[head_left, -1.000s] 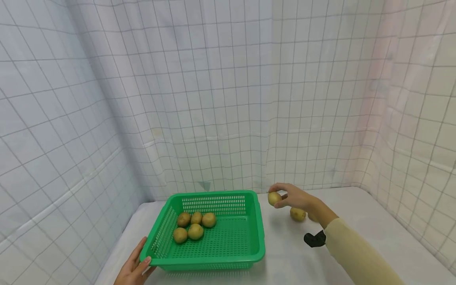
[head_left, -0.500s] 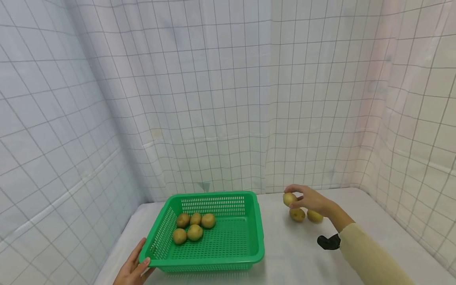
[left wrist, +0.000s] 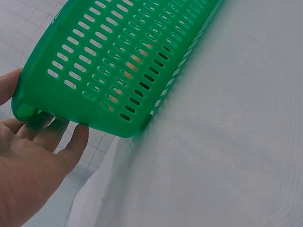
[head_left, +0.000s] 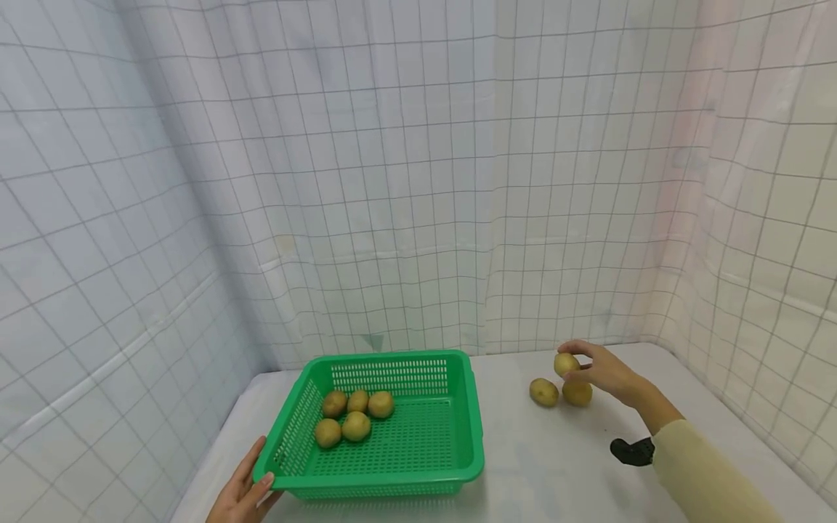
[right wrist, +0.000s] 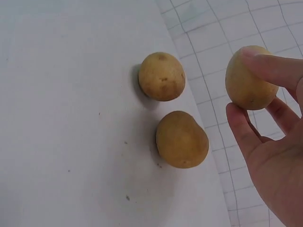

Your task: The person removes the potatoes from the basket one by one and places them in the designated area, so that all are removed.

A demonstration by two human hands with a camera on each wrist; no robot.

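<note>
My right hand (head_left: 604, 372) pinches a potato (right wrist: 250, 78) between thumb and fingers, held above the table at the right. Just below it, two more potatoes lie on the table: one to the left (head_left: 544, 392) and one nearer the hand (head_left: 577, 394). My left hand (head_left: 240, 494) grips the front left corner of a green plastic basket (head_left: 366, 481); in the left wrist view the thumb (left wrist: 8, 86) is over the rim and the fingers are beneath it. Several potatoes (head_left: 356, 426) sit inside the basket, grouped towards its left side.
A white cloth covers the table (head_left: 523, 465). White sheeting with a grid pattern (head_left: 405, 218) hangs behind and along both sides. A black wrist-worn object (head_left: 633, 452) shows at the right sleeve. Small specks of dirt (right wrist: 128, 197) dot the cloth near the loose potatoes.
My right hand has moved to the right with the potato, from near the basket to above the two loose potatoes. The left hand and basket have stayed in place.
</note>
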